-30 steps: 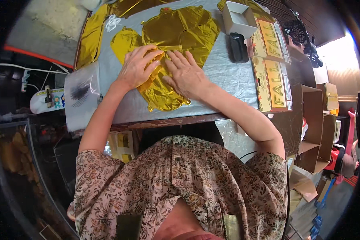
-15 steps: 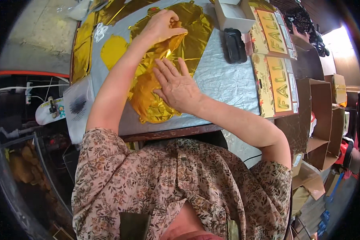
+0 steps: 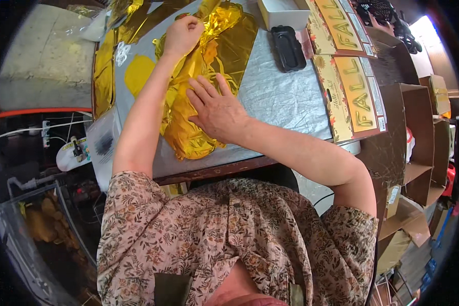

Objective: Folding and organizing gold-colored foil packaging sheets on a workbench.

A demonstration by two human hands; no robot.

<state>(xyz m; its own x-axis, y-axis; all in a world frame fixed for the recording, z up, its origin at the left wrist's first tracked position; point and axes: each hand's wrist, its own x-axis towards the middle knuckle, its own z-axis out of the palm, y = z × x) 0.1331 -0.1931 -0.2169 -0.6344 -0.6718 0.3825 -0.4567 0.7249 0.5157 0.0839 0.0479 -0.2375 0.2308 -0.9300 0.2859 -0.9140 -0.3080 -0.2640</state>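
Note:
A flat, crumpled gold foil balloon (image 3: 188, 140) lies in folds on the table in front of me. My left hand (image 3: 183, 36) is closed at its far part, with the fingers curled on a fold of the shiny foil; the exact pinch is partly hidden. Nearer to me, my right hand (image 3: 219, 113) rests palm down on the folded foil with its fingers outstretched. Beneath and beyond these folds spreads a smoother, darker gold foil sheet (image 3: 246, 43). A rounded yellow-gold foil piece (image 3: 139, 74) shows left of my left forearm.
The table has a silvery-grey cover (image 3: 285, 107). To the right are a black plastic tray (image 3: 288, 48), a white box (image 3: 285, 14) and flat packages with gold letter shapes (image 3: 359, 94). White string (image 3: 122, 53) lies at left. Cardboard boxes (image 3: 415, 127) stand beyond the right edge.
My left hand has moved slightly left and away from me, drawing the foil into a long, gathered fold. My right hand stays flat on the foil, shifted slightly left.

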